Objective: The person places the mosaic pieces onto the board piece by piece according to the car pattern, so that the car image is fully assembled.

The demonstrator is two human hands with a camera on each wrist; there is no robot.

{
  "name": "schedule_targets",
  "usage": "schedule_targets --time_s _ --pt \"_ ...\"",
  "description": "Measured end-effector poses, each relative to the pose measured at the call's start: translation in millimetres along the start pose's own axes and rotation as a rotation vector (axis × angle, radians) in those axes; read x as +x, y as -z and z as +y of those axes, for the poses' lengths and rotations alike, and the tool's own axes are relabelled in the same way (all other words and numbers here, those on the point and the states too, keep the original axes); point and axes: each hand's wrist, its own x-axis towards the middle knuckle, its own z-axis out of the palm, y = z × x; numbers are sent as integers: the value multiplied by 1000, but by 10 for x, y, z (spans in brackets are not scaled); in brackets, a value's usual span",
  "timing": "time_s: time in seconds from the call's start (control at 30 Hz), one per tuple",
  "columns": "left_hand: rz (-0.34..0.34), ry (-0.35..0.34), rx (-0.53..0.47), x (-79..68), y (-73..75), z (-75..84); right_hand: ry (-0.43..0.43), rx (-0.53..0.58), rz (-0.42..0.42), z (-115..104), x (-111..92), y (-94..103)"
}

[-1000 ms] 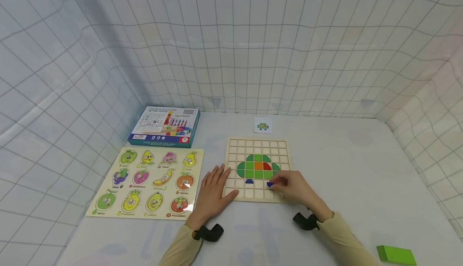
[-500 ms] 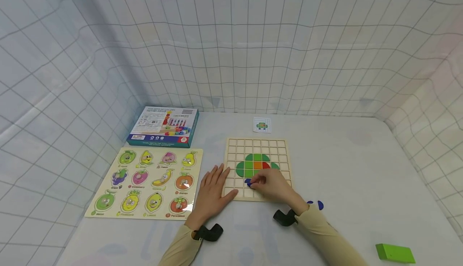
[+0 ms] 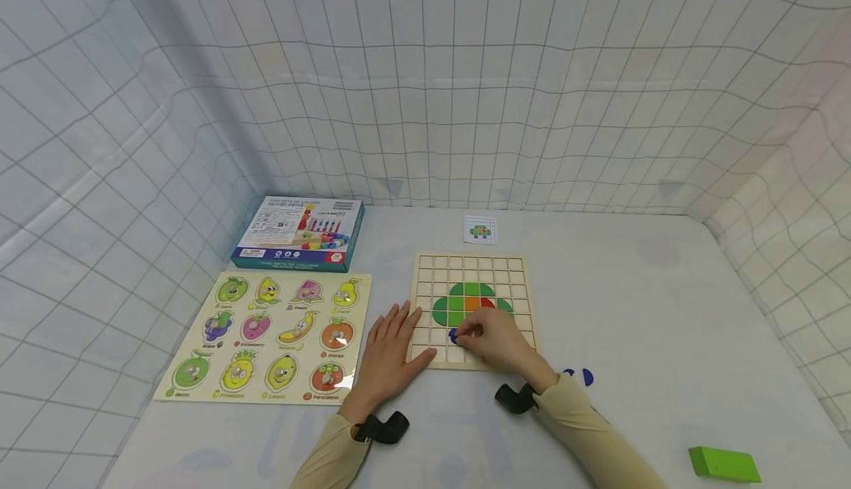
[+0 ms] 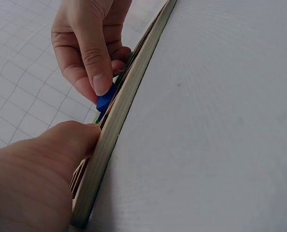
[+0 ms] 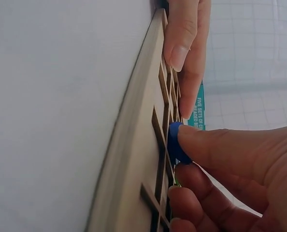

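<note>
A square wooden grid board (image 3: 425, 275) lies on the table, with green, orange and red pieces forming a rounded shape in its middle. My left hand (image 3: 392, 360) rests along the board's left edge with fingers spread. Over the lower part of the grid, my right hand (image 3: 499, 337) pinches a blue half-round piece (image 5: 174, 140) between thumb and fingers. In the head view this blue meets another blue half-round lying in a cell below the green, and the fingers partly hide both. The left wrist view shows the blue piece (image 4: 105, 100) tilted at the board's surface.
Two loose blue half-round pieces (image 3: 588, 377) lie right of the board. Behind it is a small pattern card (image 3: 480, 230). To the left are a fruit puzzle board (image 3: 266, 341) and a teal-sided box (image 3: 299, 234); a green block (image 3: 725, 465) sits front right.
My right hand has moved left across the board with the blue piece, from the right-hand cells to the blue half-round on the left. My left hand has stayed put.
</note>
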Motion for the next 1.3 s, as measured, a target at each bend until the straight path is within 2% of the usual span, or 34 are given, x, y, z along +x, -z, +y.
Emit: schedule_targets --time_s 0.4,0.63,0.9,1.3 --pt "-19 13 6 -2 -15 -21 11 -19 32 -16 26 -38" --pt "9 -1 7 0 -12 -7 30 -25 48 -9 31 -58" --pt "10 -1 6 2 -16 -9 0 -55 54 -26 17 -71" --pt "12 1 11 0 -20 -13 31 -74 58 -22 10 -69"
